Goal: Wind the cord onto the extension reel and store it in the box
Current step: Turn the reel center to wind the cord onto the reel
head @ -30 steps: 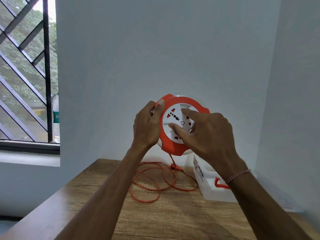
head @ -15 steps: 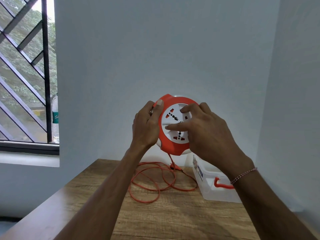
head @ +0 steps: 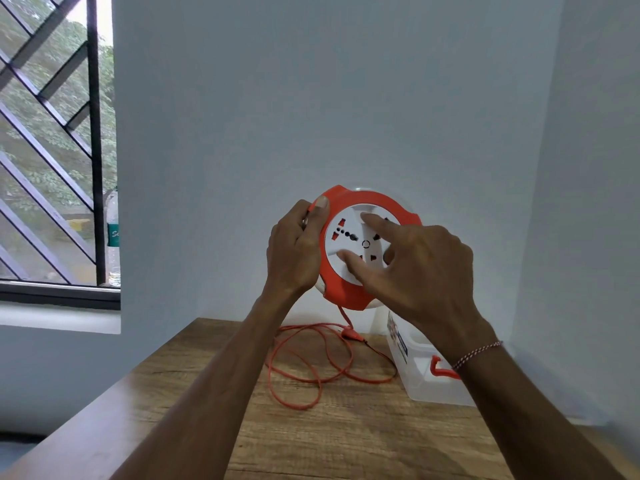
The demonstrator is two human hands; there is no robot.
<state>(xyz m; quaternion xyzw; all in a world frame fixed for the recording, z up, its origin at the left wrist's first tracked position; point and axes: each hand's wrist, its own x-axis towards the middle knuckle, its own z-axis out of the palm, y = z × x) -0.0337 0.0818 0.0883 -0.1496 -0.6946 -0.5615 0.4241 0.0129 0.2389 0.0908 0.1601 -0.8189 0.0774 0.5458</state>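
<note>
I hold a round orange extension reel (head: 350,293) upright in the air above the table, its white socket face (head: 346,242) turned toward me. My left hand (head: 294,251) grips its left rim, thumb on the front edge. My right hand (head: 422,268) presses its outstretched index finger and thumb on the white face. The orange cord (head: 311,372) hangs from the reel's bottom and lies in loose loops on the table, with an orange plug (head: 351,333) among them. The clear plastic box (head: 426,386) with an orange latch stands at the right, partly hidden by my right wrist.
The wooden table (head: 311,441) stands in a corner, with walls close behind and on the right. A barred window (head: 52,168) is at the left, with a bottle (head: 112,230) on its sill.
My right hand has shifted on the white face, from bunched fingers to index and thumb spread apart; the socket markings have rotated. The left hand's hold is unchanged.
</note>
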